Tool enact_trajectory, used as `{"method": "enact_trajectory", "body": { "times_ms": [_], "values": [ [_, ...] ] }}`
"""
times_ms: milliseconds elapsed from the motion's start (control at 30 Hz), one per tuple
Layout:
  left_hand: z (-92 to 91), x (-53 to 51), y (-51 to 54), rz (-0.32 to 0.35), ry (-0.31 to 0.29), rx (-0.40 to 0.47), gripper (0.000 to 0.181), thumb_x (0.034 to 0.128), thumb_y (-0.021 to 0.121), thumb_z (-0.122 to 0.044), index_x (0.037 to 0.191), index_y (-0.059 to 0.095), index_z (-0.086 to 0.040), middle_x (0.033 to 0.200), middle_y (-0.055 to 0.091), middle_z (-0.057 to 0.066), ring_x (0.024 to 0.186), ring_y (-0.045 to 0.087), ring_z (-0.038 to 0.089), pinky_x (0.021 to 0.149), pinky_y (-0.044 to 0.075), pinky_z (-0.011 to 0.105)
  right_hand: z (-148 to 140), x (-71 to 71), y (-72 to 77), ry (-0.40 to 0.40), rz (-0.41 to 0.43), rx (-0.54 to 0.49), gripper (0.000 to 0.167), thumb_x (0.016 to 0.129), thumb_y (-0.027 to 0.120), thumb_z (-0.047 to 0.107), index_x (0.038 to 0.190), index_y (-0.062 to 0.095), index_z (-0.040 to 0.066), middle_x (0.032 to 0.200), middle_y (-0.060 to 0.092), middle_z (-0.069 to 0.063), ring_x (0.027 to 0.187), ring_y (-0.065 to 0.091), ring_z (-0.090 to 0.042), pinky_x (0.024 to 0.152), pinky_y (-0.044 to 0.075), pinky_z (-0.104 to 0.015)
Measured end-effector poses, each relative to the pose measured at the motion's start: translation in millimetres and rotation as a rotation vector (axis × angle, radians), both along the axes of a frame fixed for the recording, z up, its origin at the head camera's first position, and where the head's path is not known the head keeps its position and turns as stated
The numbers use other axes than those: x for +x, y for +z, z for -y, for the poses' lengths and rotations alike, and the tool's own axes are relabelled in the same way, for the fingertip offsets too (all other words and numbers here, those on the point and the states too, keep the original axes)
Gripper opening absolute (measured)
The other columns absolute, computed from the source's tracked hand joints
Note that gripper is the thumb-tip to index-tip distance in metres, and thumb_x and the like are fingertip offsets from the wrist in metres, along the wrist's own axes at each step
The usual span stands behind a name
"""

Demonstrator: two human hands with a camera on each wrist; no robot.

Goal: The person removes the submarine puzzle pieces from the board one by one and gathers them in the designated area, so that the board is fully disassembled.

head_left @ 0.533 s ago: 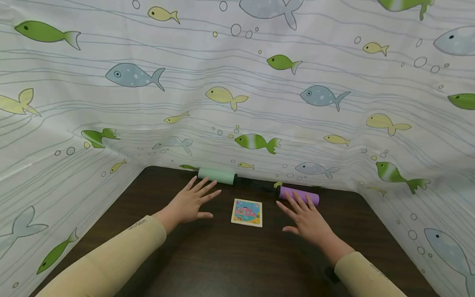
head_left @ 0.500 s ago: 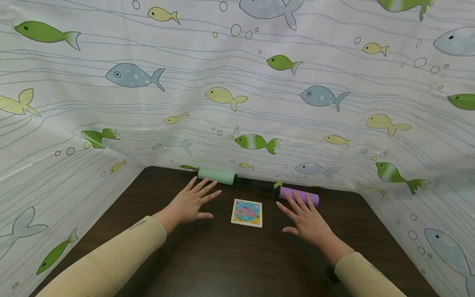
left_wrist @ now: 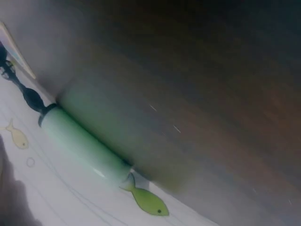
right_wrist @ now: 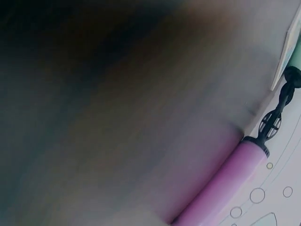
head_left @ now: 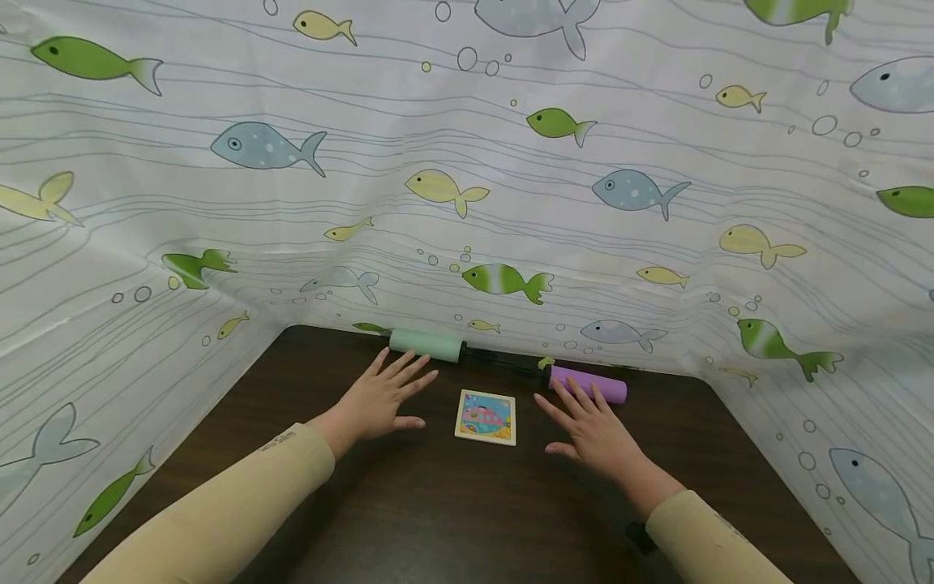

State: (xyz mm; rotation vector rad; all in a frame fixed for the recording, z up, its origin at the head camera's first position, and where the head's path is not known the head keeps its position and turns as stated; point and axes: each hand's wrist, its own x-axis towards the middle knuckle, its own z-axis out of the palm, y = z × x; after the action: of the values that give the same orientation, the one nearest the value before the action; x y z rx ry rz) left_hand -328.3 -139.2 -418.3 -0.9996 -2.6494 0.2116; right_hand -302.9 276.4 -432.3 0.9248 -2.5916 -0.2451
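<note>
A square picture tile (head_left: 485, 417) with a pale frame and a pink and blue picture lies on the dark table between the hands. To its left, the left hand (head_left: 374, 399) is spread with nothing in it, fingertips near a light green cylinder (head_left: 426, 345). On the other side the right hand (head_left: 594, 430) is spread too, its fingertips overlapping the purple cylinder (head_left: 588, 384) in the head view; contact cannot be told. A black middle piece (head_left: 503, 362) joins the cylinders. Both wrist views show the cylinders, the green one (left_wrist: 84, 143) and the purple one (right_wrist: 223, 183).
A white cloth (head_left: 511, 235) printed with fish stands behind and on both sides of the dark brown table (head_left: 452, 511). The joined cylinders lie along the table's back edge, against the cloth. A small dark object (head_left: 640, 537) shows beside the right sleeve.
The right hand has shifted slightly left, towards the tile. The left hand has moved a very little to the right. The tile and the cylinders lie as before.
</note>
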Motion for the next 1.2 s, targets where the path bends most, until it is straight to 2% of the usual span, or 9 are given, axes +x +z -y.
{"method": "enact_trajectory", "body": {
  "times_ms": [167,367,467,567,667,833,967,1067,1200],
  "values": [
    [-12.7,-0.8,-5.6,0.130,0.027,0.075,0.081,0.0922,0.054,-0.063,0.157,0.029,-0.022,0.163,0.015,0.009,0.148,0.013,0.031,0.113,0.006,0.061,15,-3.2,-3.0,-0.032,0.070,-0.053,0.080,0.091,0.062,0.056,0.157,0.029,0.025,0.162,0.018,-0.014,0.146,0.017,-0.038,0.110,0.014,-0.063],
    [-40.0,-12.1,-5.1,0.388,0.136,0.134,0.074,0.0933,0.055,-0.060,0.155,0.034,-0.024,0.163,0.015,0.010,0.147,0.015,0.034,0.113,0.012,0.058,34,-11.8,-2.4,-0.059,0.150,-0.041,0.077,0.092,0.057,0.059,0.156,0.031,0.025,0.161,0.021,-0.015,0.146,0.017,-0.040,0.110,0.015,-0.063],
    [-55.1,-21.0,-1.4,0.499,0.182,0.242,0.066,0.0925,0.063,-0.050,0.150,0.045,-0.023,0.158,0.026,0.014,0.143,0.024,0.037,0.111,0.022,0.056,46,-16.6,-1.9,-0.076,0.199,-0.048,0.078,0.092,0.056,0.061,0.156,0.030,0.025,0.161,0.020,-0.014,0.146,0.016,-0.039,0.111,0.015,-0.062],
    [-69.0,-30.5,-1.3,0.593,0.234,0.412,0.054,0.0906,0.072,-0.036,0.140,0.058,-0.019,0.148,0.038,0.018,0.136,0.034,0.039,0.106,0.033,0.054,57,-22.4,-5.4,-0.093,0.242,-0.069,0.077,0.093,0.054,0.061,0.157,0.029,0.025,0.161,0.020,-0.014,0.146,0.015,-0.038,0.111,0.015,-0.062],
    [-81.2,-37.7,-5.1,0.623,0.305,0.532,0.044,0.0877,0.077,-0.026,0.130,0.067,-0.017,0.139,0.048,0.017,0.130,0.041,0.037,0.101,0.038,0.052,69,-26.7,-12.0,-0.110,0.295,-0.102,0.076,0.094,0.052,0.062,0.157,0.030,0.025,0.161,0.020,-0.014,0.146,0.015,-0.038,0.110,0.016,-0.063],
    [-95.2,-43.9,-14.3,0.616,0.406,0.588,0.039,0.0834,0.081,-0.024,0.121,0.072,-0.018,0.133,0.055,0.013,0.124,0.049,0.034,0.098,0.041,0.051,85,-32.6,-22.8,-0.149,0.429,-0.175,0.077,0.093,0.055,0.060,0.156,0.031,0.023,0.160,0.022,-0.015,0.145,0.018,-0.039,0.109,0.017,-0.064],
    [-99.9,-47.6,-20.1,0.641,0.437,0.640,0.034,0.0805,0.083,-0.020,0.113,0.074,-0.016,0.123,0.062,0.008,0.109,0.057,0.029,0.093,0.042,0.050,94,-36.9,-25.7,-0.180,0.557,-0.227,0.078,0.093,0.058,0.058,0.157,0.030,0.023,0.161,0.021,-0.015,0.145,0.019,-0.039,0.109,0.018,-0.064],
    [-101.7,-51.2,-21.4,0.660,0.442,0.685,0.030,0.0800,0.083,-0.017,0.108,0.073,-0.015,0.115,0.064,0.006,0.097,0.059,0.027,0.091,0.042,0.050,99,-39.7,-22.8,-0.176,0.614,-0.260,0.076,0.093,0.060,0.055,0.156,0.032,0.023,0.160,0.023,-0.014,0.144,0.022,-0.038,0.108,0.021,-0.064],
    [-104.5,-53.6,-20.1,0.682,0.443,0.720,0.028,0.0795,0.084,-0.019,0.104,0.071,-0.014,0.114,0.062,0.007,0.094,0.057,0.027,0.090,0.042,0.050,103,-42.1,-15.5,-0.170,0.669,-0.269,0.072,0.094,0.061,0.052,0.155,0.034,0.023,0.160,0.024,-0.013,0.143,0.026,-0.038,0.107,0.026,-0.063]
  ]
}}
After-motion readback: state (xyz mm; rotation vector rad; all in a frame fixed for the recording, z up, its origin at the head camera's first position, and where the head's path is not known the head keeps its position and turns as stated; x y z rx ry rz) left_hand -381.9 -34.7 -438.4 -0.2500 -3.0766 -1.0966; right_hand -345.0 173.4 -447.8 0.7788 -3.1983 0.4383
